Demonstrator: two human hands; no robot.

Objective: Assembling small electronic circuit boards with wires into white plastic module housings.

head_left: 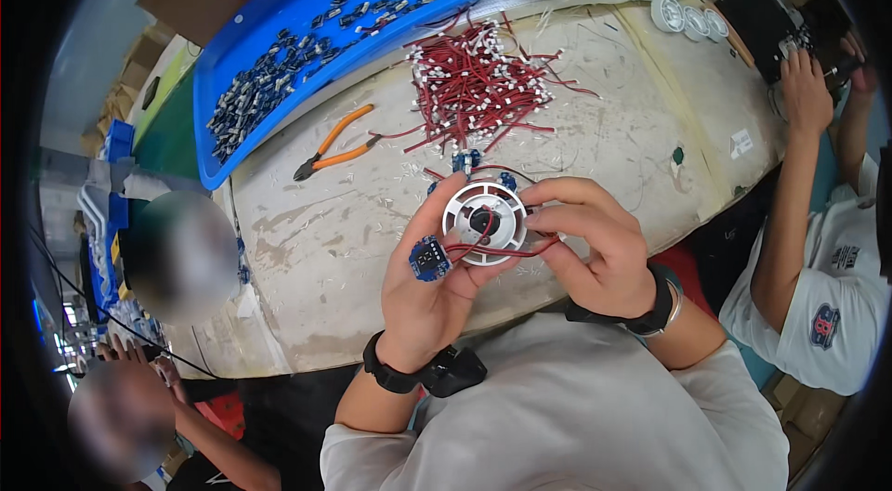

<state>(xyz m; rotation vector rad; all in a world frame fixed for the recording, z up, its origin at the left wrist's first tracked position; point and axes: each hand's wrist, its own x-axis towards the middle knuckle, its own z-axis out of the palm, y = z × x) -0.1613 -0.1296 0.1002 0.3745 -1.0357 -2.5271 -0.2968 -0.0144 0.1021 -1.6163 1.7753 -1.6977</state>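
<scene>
Housing (507, 233), white and round, is over the near part of the table (372, 277), its open face toward the wearer's eyes; that tilt probably keeps the inside in sight. Left hand (416, 301) grips it, thumb along the 9 o'clock rim, seemingly as a steady cradle that frees the other side. Right hand (599, 254) is half curled, fingertips at the 3 o'clock rim beside the red leads (520, 254); cannot tell whether they pinch a lead. Board (429, 260) sits at 8 o'clock against the left hand, likely there to stay clear of the opening. Two more boards (467, 159) lie just beyond, toward 12. Wire heap (474, 87) at 12 and cutters (349, 155) at 10, handles toward the wearer's hands, both presumably within easy reach. Blue tray (269, 22), near 11, apparently keeps its small parts (265, 87) together.
</scene>
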